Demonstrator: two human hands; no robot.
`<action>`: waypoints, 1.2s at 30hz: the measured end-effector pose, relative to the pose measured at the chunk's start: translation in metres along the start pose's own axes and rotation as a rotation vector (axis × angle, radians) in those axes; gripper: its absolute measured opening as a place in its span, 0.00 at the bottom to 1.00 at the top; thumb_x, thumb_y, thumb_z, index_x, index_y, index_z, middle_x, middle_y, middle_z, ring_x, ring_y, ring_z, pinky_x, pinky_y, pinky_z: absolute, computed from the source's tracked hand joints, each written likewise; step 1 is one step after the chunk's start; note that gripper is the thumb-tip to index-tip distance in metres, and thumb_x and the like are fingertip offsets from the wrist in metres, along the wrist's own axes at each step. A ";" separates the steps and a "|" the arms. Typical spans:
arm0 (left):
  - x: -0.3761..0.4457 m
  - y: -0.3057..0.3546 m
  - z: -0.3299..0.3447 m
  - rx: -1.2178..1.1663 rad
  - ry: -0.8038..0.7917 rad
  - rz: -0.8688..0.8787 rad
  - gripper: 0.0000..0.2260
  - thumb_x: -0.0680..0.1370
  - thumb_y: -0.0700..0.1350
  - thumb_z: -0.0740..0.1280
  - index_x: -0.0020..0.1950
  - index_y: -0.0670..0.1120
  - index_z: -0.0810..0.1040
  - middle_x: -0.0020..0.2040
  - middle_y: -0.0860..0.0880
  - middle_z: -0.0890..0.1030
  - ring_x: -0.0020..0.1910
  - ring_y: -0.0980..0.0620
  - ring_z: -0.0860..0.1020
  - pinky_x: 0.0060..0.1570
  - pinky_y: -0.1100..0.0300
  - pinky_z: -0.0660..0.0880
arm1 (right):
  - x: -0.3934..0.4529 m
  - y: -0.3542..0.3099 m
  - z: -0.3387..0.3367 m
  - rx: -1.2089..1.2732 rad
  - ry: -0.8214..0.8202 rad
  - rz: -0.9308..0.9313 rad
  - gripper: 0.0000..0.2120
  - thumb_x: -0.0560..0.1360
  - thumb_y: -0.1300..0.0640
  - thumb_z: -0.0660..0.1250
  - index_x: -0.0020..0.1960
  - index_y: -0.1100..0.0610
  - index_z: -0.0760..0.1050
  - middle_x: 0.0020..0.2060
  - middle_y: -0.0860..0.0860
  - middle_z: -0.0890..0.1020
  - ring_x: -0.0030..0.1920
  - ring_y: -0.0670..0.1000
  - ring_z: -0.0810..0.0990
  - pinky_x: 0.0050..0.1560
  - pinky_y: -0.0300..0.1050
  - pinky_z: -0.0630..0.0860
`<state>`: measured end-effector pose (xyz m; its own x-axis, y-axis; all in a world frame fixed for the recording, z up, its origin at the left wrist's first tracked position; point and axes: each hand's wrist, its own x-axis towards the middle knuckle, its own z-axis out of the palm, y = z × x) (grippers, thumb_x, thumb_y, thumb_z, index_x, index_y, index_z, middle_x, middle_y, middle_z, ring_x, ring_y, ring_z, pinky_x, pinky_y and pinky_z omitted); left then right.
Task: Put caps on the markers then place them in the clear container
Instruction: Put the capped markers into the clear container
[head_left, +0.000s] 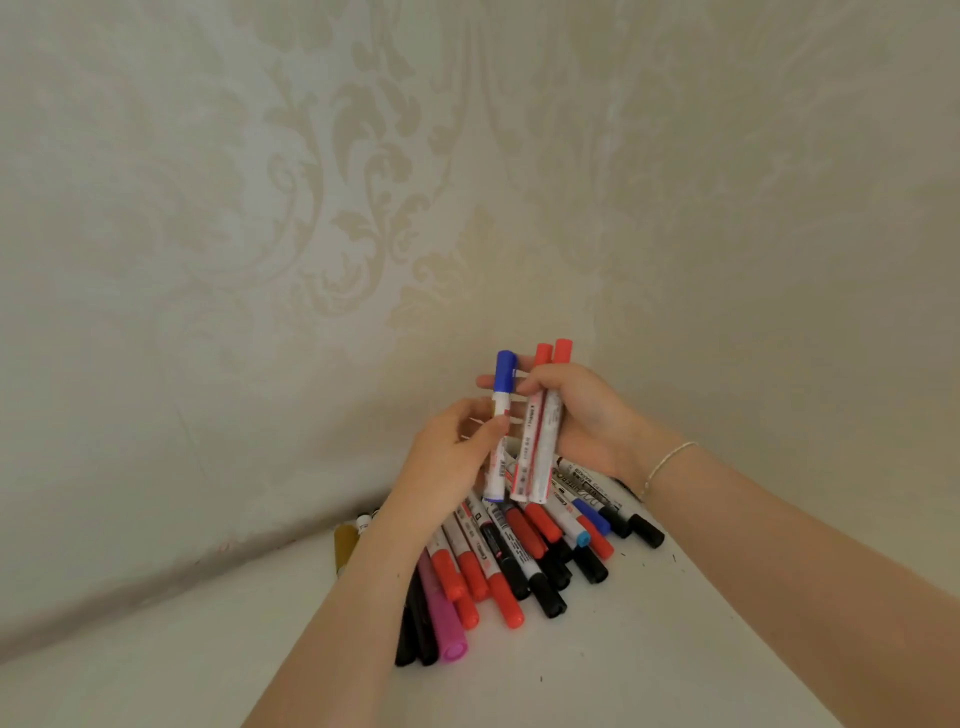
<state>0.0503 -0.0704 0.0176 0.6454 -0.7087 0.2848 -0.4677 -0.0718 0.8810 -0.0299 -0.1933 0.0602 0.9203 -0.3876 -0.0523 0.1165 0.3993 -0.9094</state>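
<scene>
Three capped markers were held upright at centre frame: two red-capped markers (540, 447) were gripped in the right hand (582, 415), and one blue-capped marker (500, 415) was pinched by the left hand (447, 457). Below them, a pile of markers (519, 556), roughly two dozen, was spread on the white desk (649, 649). A bracelet (665, 462) was worn on the right wrist.

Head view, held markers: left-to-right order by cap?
Blue-capped marker, pinched by the left hand → two red-capped markers, gripped together by the right hand.
</scene>
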 end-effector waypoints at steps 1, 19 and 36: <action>-0.001 0.000 0.002 -0.041 -0.012 -0.013 0.05 0.79 0.51 0.64 0.52 0.54 0.79 0.45 0.49 0.84 0.44 0.49 0.83 0.48 0.43 0.80 | 0.002 0.003 0.004 0.001 0.012 0.013 0.13 0.75 0.70 0.55 0.56 0.63 0.73 0.54 0.61 0.81 0.50 0.59 0.80 0.58 0.58 0.75; -0.003 -0.032 0.018 0.756 -0.349 0.186 0.27 0.71 0.32 0.60 0.62 0.58 0.76 0.66 0.55 0.72 0.67 0.52 0.67 0.71 0.54 0.58 | 0.003 -0.002 -0.026 -0.350 0.529 -0.382 0.09 0.74 0.70 0.58 0.48 0.57 0.67 0.36 0.56 0.71 0.31 0.52 0.73 0.38 0.48 0.75; -0.007 -0.028 0.022 0.966 -0.320 0.319 0.22 0.72 0.34 0.61 0.61 0.56 0.73 0.62 0.54 0.70 0.67 0.54 0.65 0.74 0.53 0.47 | -0.004 -0.009 -0.049 0.112 0.527 -0.215 0.04 0.76 0.67 0.62 0.48 0.61 0.75 0.31 0.53 0.75 0.28 0.50 0.75 0.33 0.43 0.76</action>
<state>0.0458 -0.0786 -0.0175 0.2856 -0.9343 0.2134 -0.9583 -0.2770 0.0697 -0.0533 -0.2365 0.0484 0.5648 -0.8197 -0.0952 0.3456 0.3398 -0.8747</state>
